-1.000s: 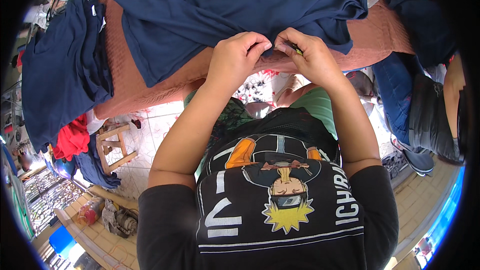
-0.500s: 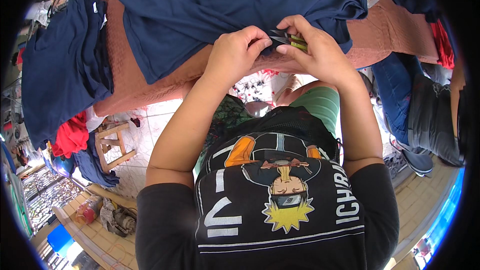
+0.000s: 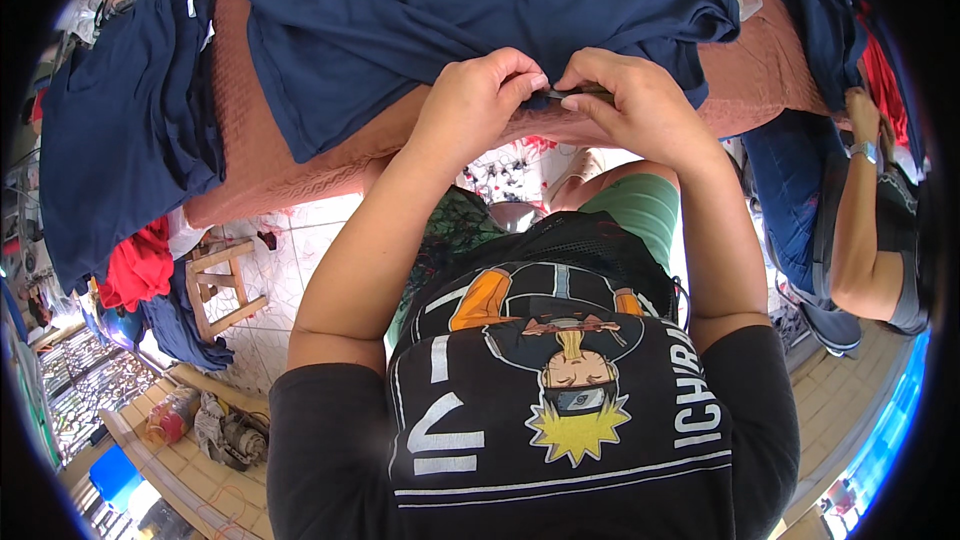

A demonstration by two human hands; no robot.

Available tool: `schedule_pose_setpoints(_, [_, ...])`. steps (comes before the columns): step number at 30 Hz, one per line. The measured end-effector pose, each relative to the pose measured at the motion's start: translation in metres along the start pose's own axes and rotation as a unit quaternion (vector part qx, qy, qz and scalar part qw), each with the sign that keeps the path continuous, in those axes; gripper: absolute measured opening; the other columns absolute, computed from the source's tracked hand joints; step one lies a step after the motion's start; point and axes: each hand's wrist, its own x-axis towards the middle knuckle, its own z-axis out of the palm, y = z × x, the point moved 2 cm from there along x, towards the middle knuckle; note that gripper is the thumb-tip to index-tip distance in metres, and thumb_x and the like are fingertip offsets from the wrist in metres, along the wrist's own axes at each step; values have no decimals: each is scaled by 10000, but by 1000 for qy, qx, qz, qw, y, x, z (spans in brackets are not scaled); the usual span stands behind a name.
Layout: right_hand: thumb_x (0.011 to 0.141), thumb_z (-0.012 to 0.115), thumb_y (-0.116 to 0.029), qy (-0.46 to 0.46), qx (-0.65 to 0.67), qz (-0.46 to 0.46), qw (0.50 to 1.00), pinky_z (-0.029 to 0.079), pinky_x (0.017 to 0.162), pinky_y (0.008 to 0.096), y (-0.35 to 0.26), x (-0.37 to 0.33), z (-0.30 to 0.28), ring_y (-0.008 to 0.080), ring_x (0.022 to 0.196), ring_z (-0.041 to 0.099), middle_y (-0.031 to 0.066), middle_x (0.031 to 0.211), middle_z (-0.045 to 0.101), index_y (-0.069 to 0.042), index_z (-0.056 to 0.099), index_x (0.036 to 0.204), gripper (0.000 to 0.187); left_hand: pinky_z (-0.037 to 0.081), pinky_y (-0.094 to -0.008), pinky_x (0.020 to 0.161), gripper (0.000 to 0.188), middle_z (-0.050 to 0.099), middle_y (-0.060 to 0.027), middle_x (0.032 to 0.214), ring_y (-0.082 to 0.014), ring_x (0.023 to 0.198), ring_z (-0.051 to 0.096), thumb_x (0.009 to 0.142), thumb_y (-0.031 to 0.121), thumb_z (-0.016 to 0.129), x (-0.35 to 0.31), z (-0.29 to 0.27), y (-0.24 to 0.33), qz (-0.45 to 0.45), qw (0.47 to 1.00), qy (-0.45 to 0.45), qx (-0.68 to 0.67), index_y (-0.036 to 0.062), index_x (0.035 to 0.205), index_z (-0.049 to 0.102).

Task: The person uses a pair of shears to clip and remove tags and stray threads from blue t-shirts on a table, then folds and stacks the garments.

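Garment [image 3: 480, 20] at table edge [image 3: 290, 182], left fingers [image 3: 524, 87] seemingly pinching it, right fingers [image 3: 588, 66] clamping snips [image 3: 597, 93]

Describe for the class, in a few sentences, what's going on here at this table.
A seated person works at a table covered with a brown cloth, a navy garment spread across it. The right hand holds small snips at the garment's near edge, pointing toward the left hand. The left fingertips are pinched together there; exactly what they grip is too small to tell. More navy garments hang at the left, and another person's hand shows at the right.
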Motion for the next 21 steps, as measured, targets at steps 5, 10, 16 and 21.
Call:
schedule_pose_setpoints(5, [808, 677, -134, -1, -9, 8, 1000, 493, 704, 412, 1, 1, 0, 339, 811, 634, 128, 868, 654, -49, 613, 927, 160, 479, -245, 654, 164, 702, -24, 816, -79, 691, 598, 905, 142, 629, 0, 1, -1, 1, 1000, 10, -5, 24, 1010, 673])
schedule_pose_setpoints(10, [805, 682, -144, 19, -8, -15, 1000, 493, 704, 417, -2, 6, 6, 337, 814, 636, 132, 873, 654, -50, 612, 935, 175, 452, -245, 609, 163, 644, -7, 728, -81, 642, 552, 905, 182, 641, -3, -3, 1, -5, 999, 21, -30, 36, 963, 687])
schedule_pose_setpoints(16, [796, 700, -149, 52, 6, 13, 999, 489, 699, 391, 0, -4, -12, 324, 786, 631, 132, 875, 638, -61, 628, 975, 212, 445, -240, 626, 212, 623, -51, 794, -99, 687, 558, 900, 213, 657, -28, -75, 28, 235, 922, -195, -236, 29, 795, 669])
schedule_pose_setpoints(21, [750, 710, -39, 51, 38, 5, 998, 500, 717, 354, 5, -5, -5, 290, 807, 630, 117, 964, 630, -92, 639, 1078, 340, 470, -295, 697, 276, 630, -50, 910, -164, 773, 578, 809, 275, 756, -36, -62, 19, 83, 994, -60, -50, 35, 795, 621])
